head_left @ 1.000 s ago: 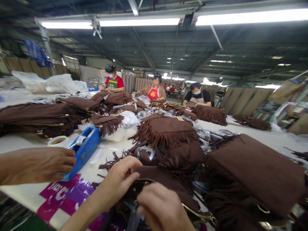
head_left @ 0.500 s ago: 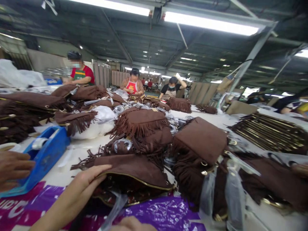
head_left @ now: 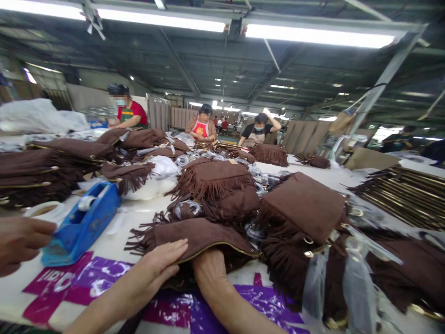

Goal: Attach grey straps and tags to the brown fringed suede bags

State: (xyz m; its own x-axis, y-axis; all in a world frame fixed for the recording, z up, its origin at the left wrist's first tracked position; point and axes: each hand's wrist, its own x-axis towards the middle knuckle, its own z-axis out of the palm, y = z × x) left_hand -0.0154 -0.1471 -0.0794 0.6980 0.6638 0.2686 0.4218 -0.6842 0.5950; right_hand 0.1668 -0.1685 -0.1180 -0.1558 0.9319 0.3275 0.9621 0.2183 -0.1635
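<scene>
On the strip-lit table, left fingers extend over a bag (right hand inside, grip unseen)

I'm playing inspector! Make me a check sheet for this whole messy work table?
Surface: white table, patched with purple plastic.
Job's things: brown fringed bag, gold zip open.
Clutter: blue tape dispenser, tape roll, other bags in piles.
Hands: left hand flat on the bag; right hand reaching inside, fingers hidden. Another person's hand near the dispenser.
Cables: nothing seen on the table.
Surroundings: three people beyond the bags, tube lights overhead.
</scene>
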